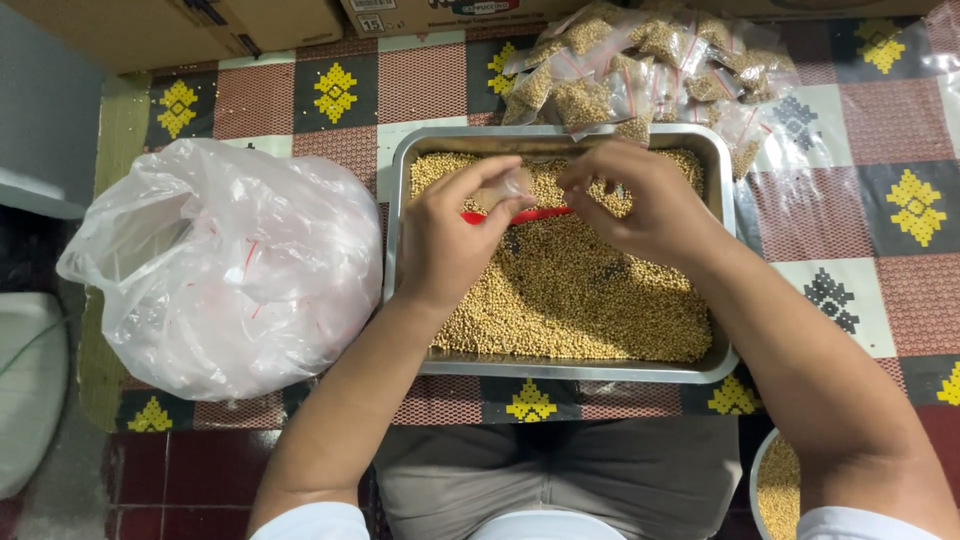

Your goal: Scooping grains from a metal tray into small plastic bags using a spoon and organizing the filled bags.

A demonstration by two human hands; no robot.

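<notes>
**Patterned cloth, tiled floor, boxes at back**

Checked tablecloth [860,190] in red, black and white squares with yellow diamond motifs. Dark red floor tiles [180,480] lower left. Cardboard boxes [200,25] along the far edge. Grey wall [45,110] at left. Even, soft light.

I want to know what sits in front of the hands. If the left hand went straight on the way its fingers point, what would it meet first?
Probably the right hand: the left hand points up and right, toward the small clear bag pinched between them over the tray of seeds. Depth is unclear.
</notes>
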